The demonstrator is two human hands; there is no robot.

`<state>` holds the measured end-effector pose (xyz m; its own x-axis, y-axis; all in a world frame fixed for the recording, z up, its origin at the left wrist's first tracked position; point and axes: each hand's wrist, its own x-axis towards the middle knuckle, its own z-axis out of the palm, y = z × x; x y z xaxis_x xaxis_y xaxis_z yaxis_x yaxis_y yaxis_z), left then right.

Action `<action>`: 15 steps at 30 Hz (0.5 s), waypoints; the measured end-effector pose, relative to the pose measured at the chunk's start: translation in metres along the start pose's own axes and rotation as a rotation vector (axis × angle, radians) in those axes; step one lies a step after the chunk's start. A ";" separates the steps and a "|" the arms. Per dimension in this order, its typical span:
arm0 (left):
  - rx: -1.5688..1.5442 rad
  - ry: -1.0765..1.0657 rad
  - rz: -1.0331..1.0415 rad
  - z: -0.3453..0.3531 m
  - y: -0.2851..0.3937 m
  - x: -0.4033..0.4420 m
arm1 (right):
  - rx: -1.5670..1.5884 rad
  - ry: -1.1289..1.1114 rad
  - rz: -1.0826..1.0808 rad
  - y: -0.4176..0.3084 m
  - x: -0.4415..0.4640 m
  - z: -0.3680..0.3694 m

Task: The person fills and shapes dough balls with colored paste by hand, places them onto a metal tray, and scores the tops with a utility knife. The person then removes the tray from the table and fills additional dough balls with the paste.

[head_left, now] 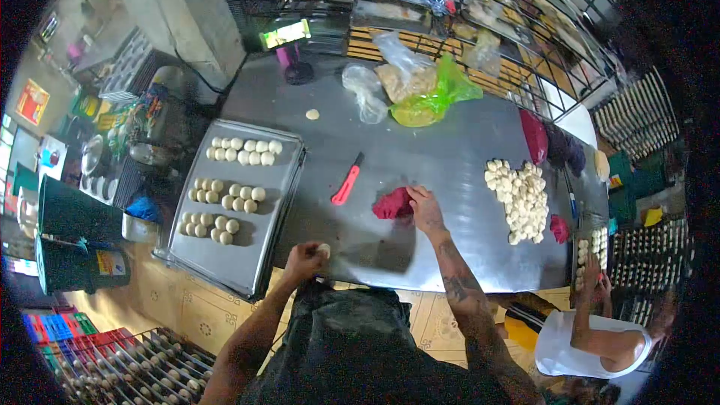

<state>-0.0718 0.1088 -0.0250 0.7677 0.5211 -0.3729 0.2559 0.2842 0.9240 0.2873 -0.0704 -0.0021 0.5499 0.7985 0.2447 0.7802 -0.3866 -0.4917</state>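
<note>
My left hand [304, 262] is closed around a small piece of pale dough [324, 250] at the table's near edge. My right hand [426, 208] reaches forward to a dark red lump of paste [391, 204] on the table, its fingers closed on the lump's right side. The fingertips are partly hidden against the paste. A red-handled knife [346, 184] lies to the left of the lump. On a metal tray [281, 202] at the left, round white dough balls [244, 151] sit in grouped rows.
A heap of pale dough pieces [517, 199] lies at the right, beside a smaller red lump [559, 228]. Plastic bags [420, 90] and a phone on a stand [286, 34] stand at the back. A co-worker in a white top [577, 341] works at the right.
</note>
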 end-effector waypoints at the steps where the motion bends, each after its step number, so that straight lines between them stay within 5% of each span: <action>1: 0.017 0.008 0.026 -0.009 0.001 -0.002 | 0.011 -0.127 0.010 0.002 0.001 0.000; 9: 0.155 0.250 0.020 0.018 0.027 -0.026 | 0.090 -0.020 0.049 0.007 -0.017 0.001; 15: 0.011 0.283 0.005 0.079 -0.015 -0.044 | 0.030 0.102 -0.060 0.032 -0.033 0.020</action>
<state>-0.0631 0.0185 -0.0154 0.5745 0.7272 -0.3756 0.2602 0.2728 0.9262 0.2883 -0.0997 -0.0428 0.5310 0.7683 0.3574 0.8043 -0.3244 -0.4978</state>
